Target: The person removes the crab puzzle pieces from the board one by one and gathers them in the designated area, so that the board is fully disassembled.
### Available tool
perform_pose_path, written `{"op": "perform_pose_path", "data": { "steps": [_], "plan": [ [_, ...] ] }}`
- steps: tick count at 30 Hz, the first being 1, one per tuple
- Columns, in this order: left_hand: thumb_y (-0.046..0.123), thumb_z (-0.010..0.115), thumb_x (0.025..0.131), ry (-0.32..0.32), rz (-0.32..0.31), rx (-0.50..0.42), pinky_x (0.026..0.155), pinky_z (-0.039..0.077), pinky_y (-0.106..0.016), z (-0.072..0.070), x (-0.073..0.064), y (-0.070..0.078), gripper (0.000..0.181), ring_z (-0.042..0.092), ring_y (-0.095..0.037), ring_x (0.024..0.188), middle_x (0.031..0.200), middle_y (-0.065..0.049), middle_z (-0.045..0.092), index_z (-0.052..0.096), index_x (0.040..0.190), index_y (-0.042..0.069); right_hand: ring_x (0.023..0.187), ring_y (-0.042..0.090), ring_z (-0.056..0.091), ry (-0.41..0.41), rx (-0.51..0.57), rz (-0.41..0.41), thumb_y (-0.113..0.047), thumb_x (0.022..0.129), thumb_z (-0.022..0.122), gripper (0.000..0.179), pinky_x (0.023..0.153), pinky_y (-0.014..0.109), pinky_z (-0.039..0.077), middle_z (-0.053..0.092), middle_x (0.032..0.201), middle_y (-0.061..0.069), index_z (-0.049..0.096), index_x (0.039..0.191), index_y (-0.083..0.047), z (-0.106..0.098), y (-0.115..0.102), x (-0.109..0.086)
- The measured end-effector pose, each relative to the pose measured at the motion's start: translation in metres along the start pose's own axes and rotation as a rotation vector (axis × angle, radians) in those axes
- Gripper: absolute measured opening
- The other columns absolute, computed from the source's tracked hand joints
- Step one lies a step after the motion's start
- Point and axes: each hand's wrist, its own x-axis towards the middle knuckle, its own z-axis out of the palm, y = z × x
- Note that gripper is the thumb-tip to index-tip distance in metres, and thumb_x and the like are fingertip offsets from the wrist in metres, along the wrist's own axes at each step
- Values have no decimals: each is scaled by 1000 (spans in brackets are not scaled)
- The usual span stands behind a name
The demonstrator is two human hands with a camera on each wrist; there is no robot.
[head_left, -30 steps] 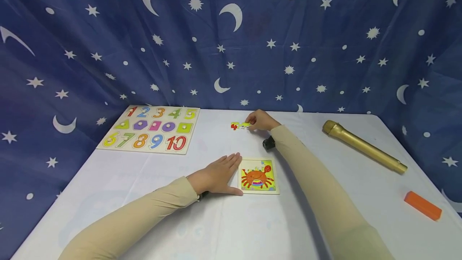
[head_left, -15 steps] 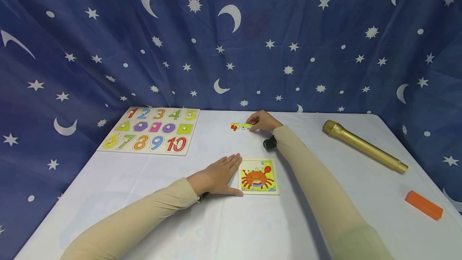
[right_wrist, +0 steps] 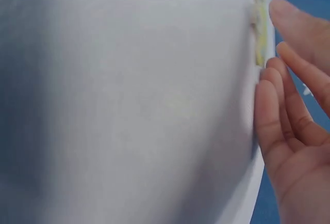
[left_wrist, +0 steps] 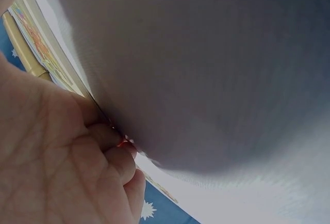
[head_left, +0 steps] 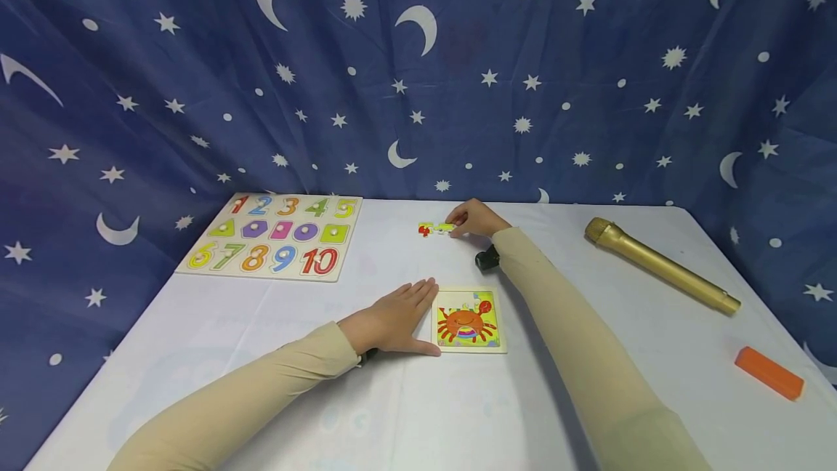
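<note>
In the head view my left hand (head_left: 394, 317) lies along the left edge of a square crab puzzle board (head_left: 500, 340), thumb spread towards its near corner. The board's upper left part shows bare backing. My left palm (left_wrist: 62, 152) fills the lower left of the left wrist view. Further back, my right hand (head_left: 476, 219) is at the right end of small yellow puzzle pieces (head_left: 443, 228), the left one bearing a red claw. In the right wrist view a thumb (right_wrist: 284, 15) and forefinger stand apart, tips right beside a blurred yellow piece (right_wrist: 261, 33).
A number and shape puzzle board (head_left: 294, 238) lies at the back left. A gold microphone (head_left: 660, 264) lies on the right, with an orange block (head_left: 768, 373) nearer the front. A blue curtain (head_left: 458, 122) with moons and stars hangs behind the white table (head_left: 405, 413).
Both hands keep nearly the same places. The right hand shifts only slightly around the end of the puzzle pieces.
</note>
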Motion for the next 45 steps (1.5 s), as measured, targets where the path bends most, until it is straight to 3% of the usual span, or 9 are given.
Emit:
{"op": "perform_pose_path", "data": {
  "steps": [5, 8, 16, 27, 35, 45],
  "plan": [
    [74, 47, 80, -1, 10, 1, 120, 18, -37, 0, 0, 2, 104, 14, -21, 147, 159, -9, 13, 14, 151, 6, 96, 17, 60, -61, 134, -9, -9, 79, 74, 41, 90, 28, 50, 65, 117, 14, 64, 118, -1, -10, 8, -9],
    [74, 47, 80, -3, 11, -6, 120, 17, -37, -1, 0, 1, 104, 13, -21, 147, 159, -10, 12, 13, 151, 5, 102, 19, 60, -110, 160, -51, -10, 81, 73, 43, 95, 33, 50, 63, 120, 16, 61, 121, -1, -19, 11, -21],
    [74, 45, 81, -1, 8, -3, 120, 17, -37, -2, 1, -2, 104, 13, -22, 147, 159, -11, 12, 12, 151, 5, 108, 29, 60, -213, 143, -173, -6, 81, 72, 44, 96, 39, 50, 62, 120, 19, 60, 122, 2, -31, 6, -68],
    [75, 46, 80, -9, -6, -19, 120, 17, -37, -2, 1, -3, 105, 12, -21, 147, 159, -10, 11, 12, 151, 5, 95, 26, 61, -306, 53, -258, -6, 78, 74, 38, 91, 36, 53, 67, 108, 15, 65, 114, 0, -24, -1, -127],
    [73, 47, 81, -5, -3, -16, 120, 18, -38, -4, 1, -2, 104, 14, -22, 147, 159, -11, 13, 13, 151, 4, 86, 17, 61, -307, 23, -319, -8, 77, 76, 31, 82, 29, 55, 68, 103, 12, 68, 106, -1, -9, 9, -145],
    [74, 46, 81, 1, 17, 1, 120, 19, -38, -6, 3, 0, 104, 15, -23, 147, 159, -12, 13, 14, 151, 4, 83, 10, 57, -282, -76, -300, -8, 75, 77, 29, 76, 21, 53, 66, 98, 6, 70, 104, -8, -1, 12, -149]
  ]
}}
